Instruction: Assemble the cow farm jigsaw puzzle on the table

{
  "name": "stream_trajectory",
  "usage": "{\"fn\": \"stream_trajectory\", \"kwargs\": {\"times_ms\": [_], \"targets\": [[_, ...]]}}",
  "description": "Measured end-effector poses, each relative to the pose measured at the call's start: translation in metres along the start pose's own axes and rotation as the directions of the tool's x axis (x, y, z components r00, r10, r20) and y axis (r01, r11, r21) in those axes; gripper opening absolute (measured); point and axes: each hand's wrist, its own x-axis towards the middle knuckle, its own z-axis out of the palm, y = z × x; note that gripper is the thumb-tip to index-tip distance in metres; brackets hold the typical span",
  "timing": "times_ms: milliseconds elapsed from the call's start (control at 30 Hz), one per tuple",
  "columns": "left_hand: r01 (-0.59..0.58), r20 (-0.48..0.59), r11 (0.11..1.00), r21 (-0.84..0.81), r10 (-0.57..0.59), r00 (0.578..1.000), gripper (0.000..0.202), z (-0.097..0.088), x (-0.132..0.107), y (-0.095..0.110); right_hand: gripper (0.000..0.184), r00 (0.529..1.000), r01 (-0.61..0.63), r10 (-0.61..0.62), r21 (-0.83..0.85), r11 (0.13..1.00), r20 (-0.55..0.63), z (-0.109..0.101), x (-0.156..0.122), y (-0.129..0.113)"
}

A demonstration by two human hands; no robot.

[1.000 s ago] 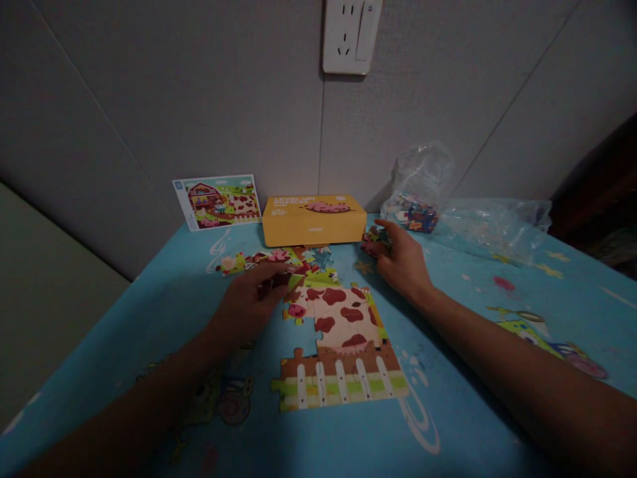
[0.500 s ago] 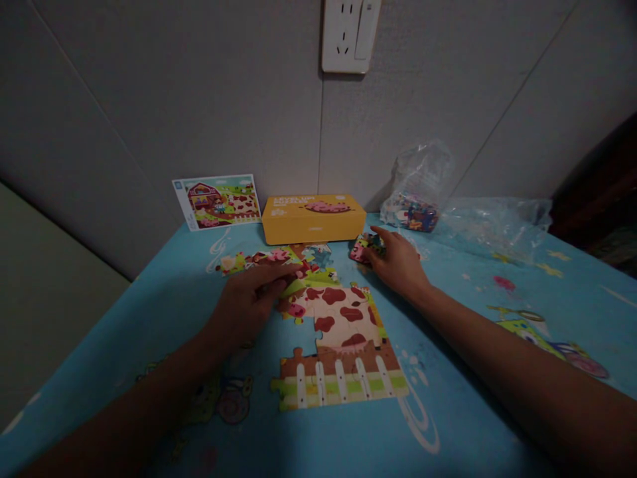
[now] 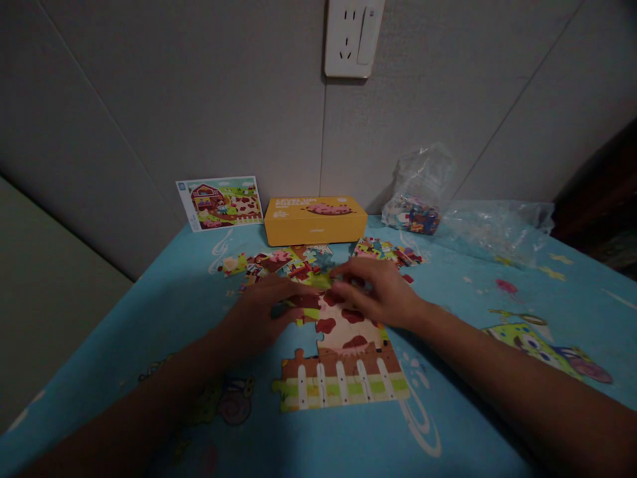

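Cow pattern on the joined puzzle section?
Reddish-brown patches on a pale cow; best seen in the head view.

The cloth (image 3: 169,299) is blue, printed with white swirls and yellow cartoon figures. The puzzle (image 3: 341,385) shows a pale cow with reddish-brown patches over a white fence on brown and green bands. Loose pieces (image 3: 367,247) mix pink, red and green (too jumbled to read further). The box (image 3: 316,231) is orange-yellow, lettered white; the card (image 3: 209,202) has a red barn, white border; the wall (image 3: 199,86) is grey.
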Motion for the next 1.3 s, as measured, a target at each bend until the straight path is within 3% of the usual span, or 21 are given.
{"fn": "stream_trajectory", "kwargs": {"times_ms": [67,167,267,333,433,500,633,733,933,1100,1300], "targets": [[-0.029,-0.014,1.000,0.006,0.029,0.999,0.025,0.002,-0.001,0.000,0.030,0.973,0.123,-0.143,0.112,0.986,0.184,0.008,-0.002,-0.014],[-0.051,-0.041,0.999,0.008,0.052,0.998,0.026,0.004,-0.003,0.000,0.031,0.954,0.160,-0.186,0.126,0.979,0.234,0.018,-0.003,-0.023],[-0.029,-0.104,0.998,0.048,0.034,0.994,0.024,0.005,-0.002,-0.002,0.028,0.985,0.052,-0.053,0.014,0.999,0.163,0.017,-0.003,-0.020],[0.036,-0.198,0.996,0.087,-0.018,0.980,0.022,0.002,0.000,-0.007,0.030,0.992,-0.117,0.121,-0.087,0.989,0.037,0.012,-0.002,-0.013],[0.193,-0.364,0.960,0.204,-0.109,0.925,0.023,-0.007,0.005,-0.021,0.031,0.921,-0.382,0.353,-0.195,0.903,-0.167,0.003,0.000,0.002],[0.287,-0.401,0.908,0.304,-0.151,0.904,0.033,-0.013,0.009,-0.034,0.031,0.871,-0.482,0.427,-0.255,0.838,-0.242,-0.002,0.001,0.013],[0.358,-0.363,0.848,0.392,-0.215,0.907,0.051,-0.017,0.011,-0.054,0.029,0.817,-0.577,0.516,-0.344,0.741,-0.259,-0.006,0.003,0.030],[0.359,-0.338,0.850,0.385,-0.232,0.912,0.043,-0.015,0.011,-0.059,0.027,0.784,-0.621,0.562,-0.373,0.690,-0.265,-0.007,0.004,0.036],[0.260,-0.336,0.910,0.323,-0.146,0.931,0.021,-0.016,0.015,-0.061,0.033,0.739,-0.674,0.602,-0.310,0.671,-0.304,-0.006,0.005,0.034],[0.320,-0.361,0.894,0.315,-0.199,0.911,0.024,-0.015,0.016,-0.058,0.033,0.758,-0.650,0.564,-0.319,0.689,-0.326,-0.003,0.005,0.030],[0.339,-0.374,0.906,0.252,-0.232,0.898,0.043,-0.015,0.016,-0.053,0.030,0.849,-0.516,0.438,-0.287,0.807,-0.295,0.002,0.002,0.022]]}}
